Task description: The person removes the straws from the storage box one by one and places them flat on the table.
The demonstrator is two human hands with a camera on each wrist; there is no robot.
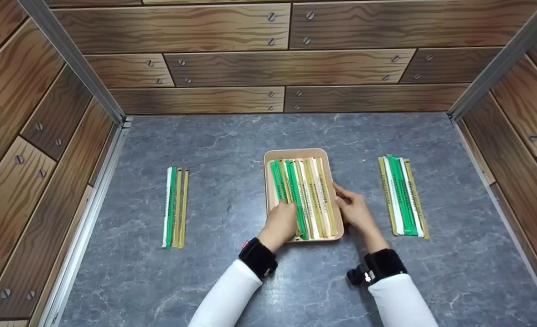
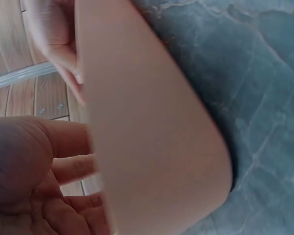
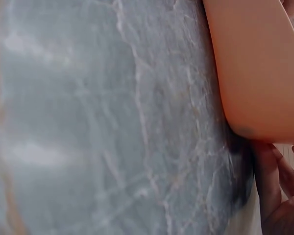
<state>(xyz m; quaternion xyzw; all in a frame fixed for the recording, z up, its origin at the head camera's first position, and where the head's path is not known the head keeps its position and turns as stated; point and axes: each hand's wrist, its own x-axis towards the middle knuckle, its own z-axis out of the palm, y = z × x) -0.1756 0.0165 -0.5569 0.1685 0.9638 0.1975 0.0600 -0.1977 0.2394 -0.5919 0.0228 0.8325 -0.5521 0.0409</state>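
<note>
A beige tray (image 1: 335, 229) holds a row of slim stick packets (image 1: 311, 190) in green, white and gold. My left hand (image 1: 281, 222) reaches over the tray's lower left edge, fingers bent down at the leftmost green packet (image 1: 276, 179). In the left wrist view, the tray wall (image 2: 147, 122) hides the fingertips of that hand (image 2: 44, 171), so a grip is not visible. From the right, my right hand (image 1: 357, 211) rests its fingers against the tray's outer side. The right wrist view shows its fingers (image 3: 268, 181) beneath the tray corner (image 3: 264, 107).
On the grey marbled tabletop (image 1: 223, 272), a small group of packets (image 1: 175, 209) lies to the left. A wider group (image 1: 403, 197) lies to the right. Wood-patterned panels (image 1: 232, 68) with metal corner rails (image 1: 75, 59) enclose the back and sides.
</note>
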